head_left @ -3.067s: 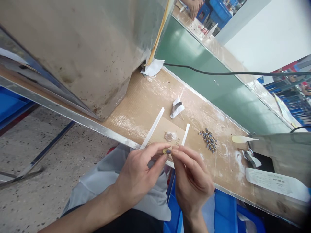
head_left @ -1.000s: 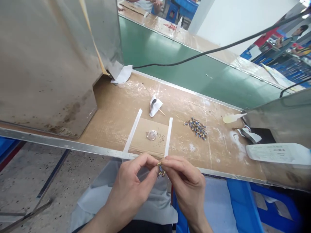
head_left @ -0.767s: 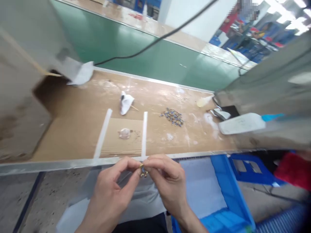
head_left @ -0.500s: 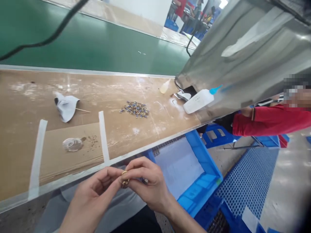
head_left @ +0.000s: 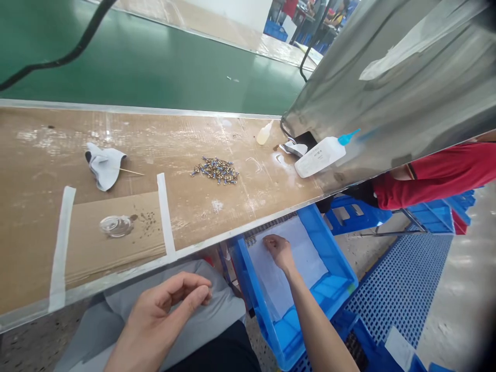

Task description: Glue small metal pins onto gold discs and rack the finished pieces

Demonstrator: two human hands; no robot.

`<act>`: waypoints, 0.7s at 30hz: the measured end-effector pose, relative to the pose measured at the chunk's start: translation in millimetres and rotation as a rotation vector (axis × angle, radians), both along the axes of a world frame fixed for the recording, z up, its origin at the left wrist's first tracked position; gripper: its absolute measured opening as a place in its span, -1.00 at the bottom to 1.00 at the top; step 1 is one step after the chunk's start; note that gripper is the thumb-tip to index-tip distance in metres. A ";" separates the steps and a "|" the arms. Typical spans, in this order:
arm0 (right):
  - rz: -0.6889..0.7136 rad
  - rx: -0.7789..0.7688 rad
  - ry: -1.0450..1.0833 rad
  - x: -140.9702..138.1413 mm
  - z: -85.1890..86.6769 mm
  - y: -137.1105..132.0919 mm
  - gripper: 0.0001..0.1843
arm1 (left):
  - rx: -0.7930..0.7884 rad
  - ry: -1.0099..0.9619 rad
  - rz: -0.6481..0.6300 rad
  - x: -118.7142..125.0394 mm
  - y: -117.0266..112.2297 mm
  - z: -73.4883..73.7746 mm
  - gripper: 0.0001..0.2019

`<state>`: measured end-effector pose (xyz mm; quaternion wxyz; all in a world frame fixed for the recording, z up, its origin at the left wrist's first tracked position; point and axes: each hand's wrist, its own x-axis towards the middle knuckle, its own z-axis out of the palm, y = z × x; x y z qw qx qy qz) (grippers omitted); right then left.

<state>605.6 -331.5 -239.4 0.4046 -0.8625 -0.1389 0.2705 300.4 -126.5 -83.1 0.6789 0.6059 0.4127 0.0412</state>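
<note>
My left hand (head_left: 166,310) hovers over my lap below the bench edge, fingers loosely curled and apart, with nothing in them. My right hand (head_left: 277,248) reaches down into a blue bin (head_left: 337,258). Its fingers are bunched against the white paper (head_left: 302,256) lining the bin, beside a row of small parts (head_left: 256,237) at the bin's near edge. What the fingers hold, if anything, is hidden. On the brown bench (head_left: 194,139) lies a pile of small blue and brass parts (head_left: 215,170). A small clear dish (head_left: 116,226) sits between two white tape strips.
A crumpled white cloth (head_left: 104,165) lies at bench left. A white squeeze bottle with a blue nozzle (head_left: 321,155) and a small yellowish bottle (head_left: 264,134) lie under a metal housing (head_left: 387,77). A green conveyor belt (head_left: 155,62) runs behind. A red sleeve (head_left: 434,175) shows at right.
Both hands were pinching one small brass and blue part together. They have parted: the right hand went down into the blue bin and the left stayed over my lap, empty. The view swung right.
</note>
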 end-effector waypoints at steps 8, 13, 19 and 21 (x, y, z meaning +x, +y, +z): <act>0.097 0.252 0.098 -58.7 98.2 11.1 -0.60 | -0.097 -0.106 -0.049 -5.0 -10.9 -10.2 -0.67; 0.440 0.570 -0.043 -106.7 169.5 36.8 -0.85 | -0.247 -0.221 -0.149 7.2 -12.1 15.1 -0.75; 0.562 0.668 -0.104 -120.5 190.7 50.4 -0.67 | -0.248 -0.267 -0.186 4.8 -10.8 34.2 -0.76; 0.568 0.678 -0.094 -121.2 191.2 49.7 -0.66 | -0.246 -0.267 -0.186 4.2 -12.2 35.7 -0.76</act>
